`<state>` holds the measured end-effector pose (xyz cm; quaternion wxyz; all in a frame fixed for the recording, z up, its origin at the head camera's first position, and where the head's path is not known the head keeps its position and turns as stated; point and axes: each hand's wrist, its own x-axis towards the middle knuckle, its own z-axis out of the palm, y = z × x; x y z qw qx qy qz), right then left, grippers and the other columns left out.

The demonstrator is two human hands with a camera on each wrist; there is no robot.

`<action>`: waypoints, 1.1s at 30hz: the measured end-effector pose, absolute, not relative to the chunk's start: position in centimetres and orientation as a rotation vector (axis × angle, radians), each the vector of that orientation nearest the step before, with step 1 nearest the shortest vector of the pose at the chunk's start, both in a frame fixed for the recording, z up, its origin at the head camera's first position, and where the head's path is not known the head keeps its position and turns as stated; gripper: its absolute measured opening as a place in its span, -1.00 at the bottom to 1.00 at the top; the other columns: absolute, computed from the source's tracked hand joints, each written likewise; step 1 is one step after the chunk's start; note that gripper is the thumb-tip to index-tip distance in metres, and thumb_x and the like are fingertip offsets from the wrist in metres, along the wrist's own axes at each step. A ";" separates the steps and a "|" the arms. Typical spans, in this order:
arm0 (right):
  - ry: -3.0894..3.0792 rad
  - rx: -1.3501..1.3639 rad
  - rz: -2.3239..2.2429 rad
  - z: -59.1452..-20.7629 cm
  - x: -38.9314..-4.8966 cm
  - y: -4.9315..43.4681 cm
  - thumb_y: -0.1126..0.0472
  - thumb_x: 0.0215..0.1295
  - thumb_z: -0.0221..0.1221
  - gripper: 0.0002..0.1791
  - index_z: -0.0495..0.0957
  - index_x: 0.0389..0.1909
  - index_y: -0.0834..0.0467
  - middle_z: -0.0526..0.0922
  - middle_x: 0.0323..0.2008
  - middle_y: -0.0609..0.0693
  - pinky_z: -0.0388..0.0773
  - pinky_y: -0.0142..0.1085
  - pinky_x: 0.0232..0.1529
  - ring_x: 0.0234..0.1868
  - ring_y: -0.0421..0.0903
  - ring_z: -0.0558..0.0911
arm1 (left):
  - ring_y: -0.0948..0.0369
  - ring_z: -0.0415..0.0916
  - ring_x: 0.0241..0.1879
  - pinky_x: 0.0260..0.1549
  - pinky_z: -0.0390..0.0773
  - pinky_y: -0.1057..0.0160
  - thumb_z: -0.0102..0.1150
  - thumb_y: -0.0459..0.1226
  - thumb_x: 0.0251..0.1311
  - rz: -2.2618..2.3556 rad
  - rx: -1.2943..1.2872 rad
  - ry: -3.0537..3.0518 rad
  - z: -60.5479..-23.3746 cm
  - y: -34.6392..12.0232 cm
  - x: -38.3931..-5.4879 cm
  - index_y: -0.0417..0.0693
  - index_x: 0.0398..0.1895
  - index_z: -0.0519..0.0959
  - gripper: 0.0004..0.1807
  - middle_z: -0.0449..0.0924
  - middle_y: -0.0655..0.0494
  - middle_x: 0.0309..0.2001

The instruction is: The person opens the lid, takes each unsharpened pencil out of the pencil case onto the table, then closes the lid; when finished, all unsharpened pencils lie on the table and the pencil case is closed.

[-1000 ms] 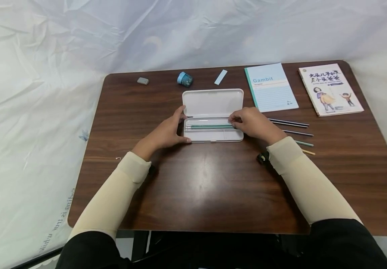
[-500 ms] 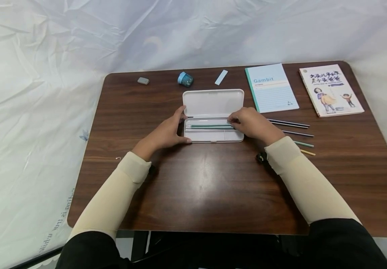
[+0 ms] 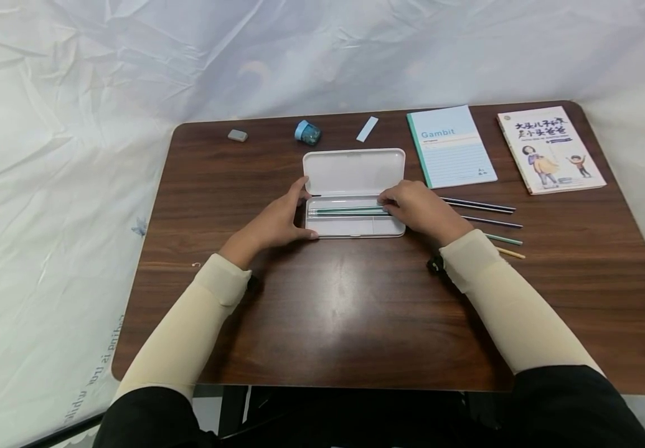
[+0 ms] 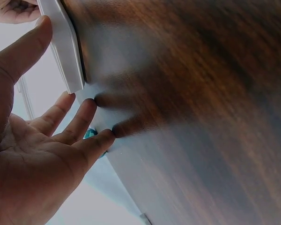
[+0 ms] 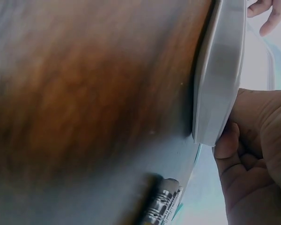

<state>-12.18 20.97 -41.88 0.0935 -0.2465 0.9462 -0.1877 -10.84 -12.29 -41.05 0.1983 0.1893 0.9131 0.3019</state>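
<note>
A white pencil case (image 3: 339,228) lies with its lid (image 3: 354,173) raised at the middle of the table, several slim green and dark pencils (image 3: 345,211) along its upper compartment. My left hand (image 3: 276,219) rests at the case's left end, thumb on the front edge and fingers spread toward the hinge. In the left wrist view that thumb touches the rim of the case (image 4: 63,42). Over the case's right end, my right hand (image 3: 420,208) has its fingers curled and pinches the pencils' right ends. The right wrist view hides those fingertips behind the case wall (image 5: 220,70).
Several loose pencils (image 3: 490,222) lie right of the case, partly under my right forearm. Along the back stand a grey eraser (image 3: 238,135), a blue sharpener (image 3: 307,132), a pale blue strip (image 3: 367,129), a Gambit notebook (image 3: 452,146) and a picture-covered book (image 3: 551,149).
My right hand has shifted very slightly left along the case, fingers still at the pencils. The left hand and the case have hardly moved.
</note>
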 end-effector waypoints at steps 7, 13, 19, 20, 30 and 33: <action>2.821 -0.732 -0.526 -41.8 -11.4 21.7 0.31 0.64 0.28 -0.72 0.78 0.22 0.28 0.84 0.12 0.26 0.75 0.10 0.19 0.17 0.19 0.79 | -0.06 0.22 0.73 0.71 0.24 -0.14 0.62 -0.10 0.35 0.830 0.550 2.541 -41.2 -11.6 -10.7 -0.02 0.86 -0.29 0.37 0.32 -0.11 0.69; 2.820 -0.726 -0.565 -41.7 -10.6 22.8 0.28 0.65 0.28 -0.73 0.79 0.21 0.27 0.83 0.07 0.25 0.75 0.07 0.09 0.07 0.14 0.78 | -0.05 0.21 0.74 0.72 0.22 -0.13 0.63 -0.10 0.35 0.836 0.565 2.522 -41.5 -11.0 -10.6 -0.02 0.87 -0.30 0.38 0.30 -0.12 0.70; 2.865 -0.674 -0.704 -39.6 -9.5 24.7 0.26 0.64 0.29 -0.75 0.79 0.18 0.22 0.81 -0.05 0.19 0.68 0.03 -0.05 -0.10 0.05 0.71 | -0.08 0.21 0.74 0.69 0.24 -0.21 0.61 -0.10 0.36 0.842 0.585 2.522 -41.7 -10.7 -10.6 0.02 0.87 -0.30 0.37 0.30 -0.10 0.71; 2.885 -0.677 -0.711 -39.1 -9.2 25.2 0.27 0.64 0.29 -0.76 0.80 0.16 0.22 0.82 -0.06 0.18 0.68 0.02 -0.06 -0.10 0.05 0.72 | -0.08 0.22 0.74 0.69 0.24 -0.21 0.61 -0.10 0.36 0.840 0.587 2.526 -41.7 -10.8 -10.7 0.02 0.87 -0.30 0.37 0.30 -0.10 0.70; 3.067 -0.487 -0.652 -38.3 -1.8 34.3 0.32 0.49 0.44 -0.82 0.84 0.04 0.20 0.83 -0.20 0.08 0.57 -0.27 -0.29 -0.26 -0.10 0.65 | -0.11 0.26 0.70 0.69 0.26 -0.20 0.66 -0.03 0.30 0.823 0.591 2.558 -42.3 -12.2 -11.7 0.01 0.87 -0.30 0.42 0.32 -0.14 0.69; 3.042 -0.370 -0.632 -39.5 0.5 36.5 0.32 0.48 0.45 -0.80 0.83 0.06 0.23 0.83 -0.21 0.08 0.55 -0.33 -0.33 -0.27 -0.10 0.64 | -0.13 0.29 0.68 0.66 0.28 -0.22 0.66 0.03 0.28 0.823 0.582 2.553 -42.5 -12.7 -11.9 0.05 0.87 -0.32 0.45 0.32 -0.15 0.68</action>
